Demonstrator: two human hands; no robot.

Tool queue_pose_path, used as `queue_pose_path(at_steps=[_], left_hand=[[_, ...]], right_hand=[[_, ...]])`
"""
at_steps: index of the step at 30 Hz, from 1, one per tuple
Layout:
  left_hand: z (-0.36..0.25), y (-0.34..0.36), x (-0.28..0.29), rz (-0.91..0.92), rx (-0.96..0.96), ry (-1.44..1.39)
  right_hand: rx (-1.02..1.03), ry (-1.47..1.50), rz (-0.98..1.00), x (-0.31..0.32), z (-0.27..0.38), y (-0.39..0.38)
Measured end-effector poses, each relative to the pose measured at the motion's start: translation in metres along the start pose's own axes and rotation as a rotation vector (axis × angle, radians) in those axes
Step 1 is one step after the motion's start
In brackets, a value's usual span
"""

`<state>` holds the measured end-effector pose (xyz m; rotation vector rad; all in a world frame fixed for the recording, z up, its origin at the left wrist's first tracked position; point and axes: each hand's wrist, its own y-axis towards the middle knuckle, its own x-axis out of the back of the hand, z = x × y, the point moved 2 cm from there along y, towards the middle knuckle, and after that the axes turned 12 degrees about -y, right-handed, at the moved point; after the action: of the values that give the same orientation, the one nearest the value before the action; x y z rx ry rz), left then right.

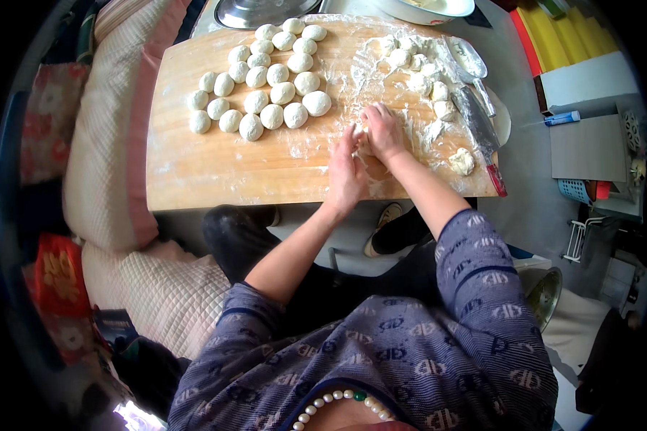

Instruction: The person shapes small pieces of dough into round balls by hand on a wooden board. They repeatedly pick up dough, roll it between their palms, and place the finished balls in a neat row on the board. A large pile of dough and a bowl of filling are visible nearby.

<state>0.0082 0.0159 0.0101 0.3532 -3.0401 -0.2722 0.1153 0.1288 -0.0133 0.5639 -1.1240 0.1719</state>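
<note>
My left hand [346, 171] and my right hand [383, 132] meet over the floured wooden board [223, 172]. Their fingers curl around a small piece of dough [361, 138], mostly hidden between them. Left of my hands, several smooth round dough balls [272, 116] sit in loose rows. Beyond my right hand lie several rough dough lumps [420, 84] in scattered flour. A single lump [461, 161] rests apart, near the board's right front corner.
A large knife [476, 118] with a red handle lies along the board's right edge, beside a floury scoop [467, 59]. Behind the board are a metal lid [262, 10] and a white bowl [438, 10]. A quilted pink-edged cushion [104, 151] stands at the left.
</note>
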Motion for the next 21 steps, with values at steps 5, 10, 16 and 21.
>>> queue_pose_path(at_steps=[5, 10, 16, 21], left_hand=[[0.012, 0.007, -0.002, -0.037, 0.029, -0.011], [-0.001, -0.005, 0.0, 0.04, 0.023, 0.053], [0.019, 0.012, -0.001, -0.047, 0.023, 0.002], [-0.015, 0.002, -0.001, 0.062, 0.035, 0.085]], right_hand=[[-0.187, 0.232, 0.103, -0.009, 0.003, 0.02], [-0.157, 0.217, 0.038, -0.009, 0.005, -0.007], [0.158, -0.105, -0.029, -0.002, 0.005, 0.023], [-0.375, 0.551, 0.112, -0.017, 0.007, -0.002]])
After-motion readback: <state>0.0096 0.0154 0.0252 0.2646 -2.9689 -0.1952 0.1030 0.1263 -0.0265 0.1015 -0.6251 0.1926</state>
